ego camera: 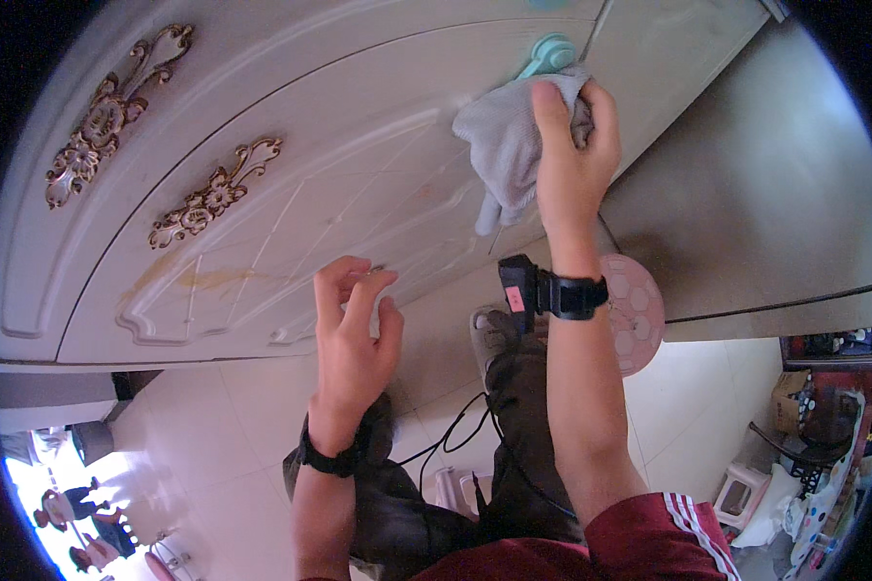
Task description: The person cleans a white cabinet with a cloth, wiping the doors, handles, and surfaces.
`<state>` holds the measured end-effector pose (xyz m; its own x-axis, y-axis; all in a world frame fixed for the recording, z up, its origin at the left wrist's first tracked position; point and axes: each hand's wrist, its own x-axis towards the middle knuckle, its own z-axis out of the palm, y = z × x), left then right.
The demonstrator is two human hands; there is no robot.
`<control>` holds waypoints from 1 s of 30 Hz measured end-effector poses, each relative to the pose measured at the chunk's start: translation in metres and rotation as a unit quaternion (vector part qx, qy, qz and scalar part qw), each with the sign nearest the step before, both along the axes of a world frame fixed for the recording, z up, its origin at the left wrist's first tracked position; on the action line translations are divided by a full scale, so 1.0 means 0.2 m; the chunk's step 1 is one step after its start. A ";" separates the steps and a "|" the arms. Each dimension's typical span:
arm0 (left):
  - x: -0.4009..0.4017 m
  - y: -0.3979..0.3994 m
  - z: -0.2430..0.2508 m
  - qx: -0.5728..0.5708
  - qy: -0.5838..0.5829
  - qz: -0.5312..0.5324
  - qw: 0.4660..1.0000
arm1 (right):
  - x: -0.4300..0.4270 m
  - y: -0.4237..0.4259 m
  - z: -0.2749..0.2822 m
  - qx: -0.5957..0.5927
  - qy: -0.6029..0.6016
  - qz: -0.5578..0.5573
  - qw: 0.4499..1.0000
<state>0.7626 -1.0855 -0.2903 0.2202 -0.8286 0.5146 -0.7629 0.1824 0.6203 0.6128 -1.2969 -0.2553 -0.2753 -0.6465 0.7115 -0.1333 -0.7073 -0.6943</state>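
My right hand (581, 152) grips a grey cloth (505, 138) and presses it against the front of a cream cabinet (378, 94). Right above the cloth is a mint-green plastic safety latch (554, 52), its strap partly covered. My left hand (356, 319) is raised before the lower part of a panelled cabinet door, fingers bent and apart. I see nothing held in it; whether its fingertips touch the door I cannot tell. Two ornate floral handles, an upper handle (109, 116) and a lower handle (216, 194), sit to the left. A yellowish smear (214, 278) marks the door below them.
A dark glossy panel (756, 189) stands at right. Below it is a pink round hexagon-patterned disc (634, 316). A black cable (450, 436) loops between my legs over the tiled floor (189, 436). A cardboard box (790, 399) and other items lie lower right; people (65, 506) are far left.
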 end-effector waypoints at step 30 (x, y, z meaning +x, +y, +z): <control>-0.04 -0.04 -0.01 0.020 -0.035 -0.034 0.999 | 0.02 0.01 0.05 -0.122 0.108 -0.087 0.983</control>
<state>0.7547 -1.0934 -0.2929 0.1269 -0.8607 0.4930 -0.7910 0.2121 0.5739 0.6171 -1.2952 -0.2452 -0.1914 -0.4051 0.8940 -0.3933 -0.8029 -0.4480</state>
